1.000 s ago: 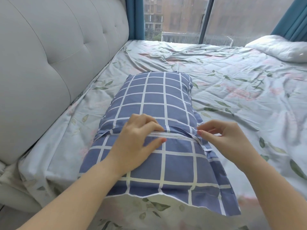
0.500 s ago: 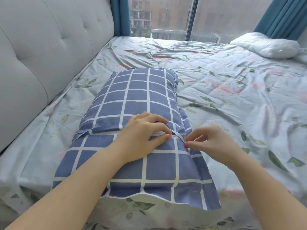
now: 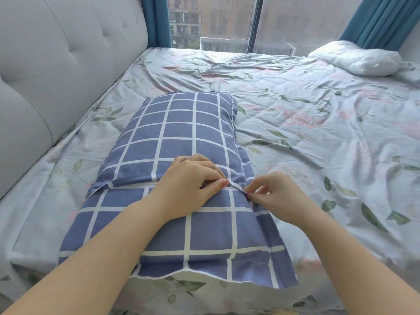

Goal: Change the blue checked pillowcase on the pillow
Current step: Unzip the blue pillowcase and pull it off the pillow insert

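Head view, looking down the bed [image 3: 318, 137]: blue checked pillowcase [image 3: 177, 123] dead ahead, stuffed full, long axis running straight away from the body toward the window [image 3: 227, 21], near end under the forearms, far end well up the bed. Lies just beside the grey tufted headboard [image 3: 56, 64], off to the left. Across the short way, an overlapping flap [image 3: 127, 181], nearer the body than the middle; by the look of it an envelope opening, the way out for the pillow. Pillow itself inside, hidden by the cloth; pale strip under the flap edge, cannot tell whether check stripe or filling. Left hand [image 3: 188, 180] on top of the case, fingers curled, thumb and forefinger pinching the flap edge toward the right end of the overlap. Right hand [image 3: 275, 194] just beside it at the case's right border, fingertips pinching cloth there too, remaining fingers loosely bent. Both hands on the case, nearly touching each other, bunched at the right end of the slit; left end of the flap untended. Coming move, at a guess: spread the opening along that cross line, then draw the case off along the long axis, toward the body or away. White pillow [image 3: 356, 57] well apart at the far right corner, by the teal curtain [image 3: 375, 21].
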{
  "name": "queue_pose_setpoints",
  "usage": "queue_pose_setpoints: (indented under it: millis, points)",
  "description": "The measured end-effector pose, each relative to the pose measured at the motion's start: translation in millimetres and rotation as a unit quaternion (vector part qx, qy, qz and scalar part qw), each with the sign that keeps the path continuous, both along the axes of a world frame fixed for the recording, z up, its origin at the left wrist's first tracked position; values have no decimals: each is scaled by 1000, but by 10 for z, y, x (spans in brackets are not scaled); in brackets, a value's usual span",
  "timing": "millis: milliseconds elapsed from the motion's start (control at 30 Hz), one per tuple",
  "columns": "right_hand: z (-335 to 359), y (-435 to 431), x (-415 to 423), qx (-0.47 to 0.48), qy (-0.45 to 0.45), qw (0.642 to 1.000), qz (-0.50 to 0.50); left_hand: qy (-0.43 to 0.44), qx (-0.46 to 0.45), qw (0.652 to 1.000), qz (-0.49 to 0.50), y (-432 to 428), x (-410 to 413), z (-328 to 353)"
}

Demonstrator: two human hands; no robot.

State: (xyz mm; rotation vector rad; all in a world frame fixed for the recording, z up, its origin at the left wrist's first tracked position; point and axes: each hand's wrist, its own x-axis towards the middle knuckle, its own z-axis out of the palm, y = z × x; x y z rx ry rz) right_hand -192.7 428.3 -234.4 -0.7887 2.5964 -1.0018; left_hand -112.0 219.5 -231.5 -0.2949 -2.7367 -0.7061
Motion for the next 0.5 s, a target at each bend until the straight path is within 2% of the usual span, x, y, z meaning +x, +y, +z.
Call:
queue_pose_setpoints:
  millis: [233, 367, 500]
  points:
    - [109, 36, 23, -127, -106, 986, -8, -29, 114, 992, 48, -56, 37, 50]
    - [82, -19, 34, -186, -176, 966, -41, -59, 152, 984, 64, -93, 65, 92]
    - [75, -80, 9, -227, -236, 943, -64, -93, 248, 961, 73, -132, 100, 196]
